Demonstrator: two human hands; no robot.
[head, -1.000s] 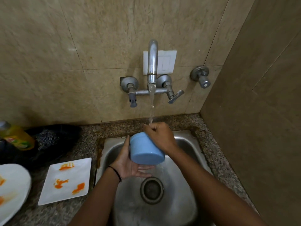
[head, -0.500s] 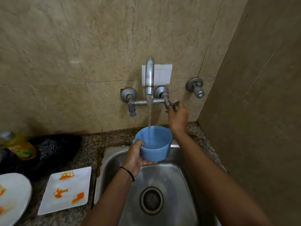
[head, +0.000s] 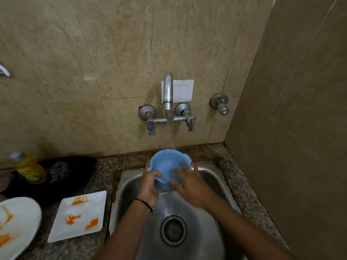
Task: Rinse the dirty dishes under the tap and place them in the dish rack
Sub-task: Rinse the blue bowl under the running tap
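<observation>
Right hand (head: 189,186): motion-blurred; whether it touches the blue cup (head: 163,166) is unclear.
Blue cup: near wall hidden behind left hand (head: 150,184) and right hand.
Round plate (head: 18,222): cut off by left and bottom edges.
Bottle (head: 31,169): label unreadable.
Sink (head: 129,184): front cut off by bottom edge.
Metal piece (head: 3,71): mostly beyond left edge.

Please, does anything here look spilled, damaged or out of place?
Only dirt: orange smears on the square plate and the round plate left of the sink. Nothing looks spilled or broken.

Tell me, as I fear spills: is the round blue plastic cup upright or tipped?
Tipped: the blue plastic cup has its mouth toward the camera, inside showing; the left hand grips its rim.
</observation>
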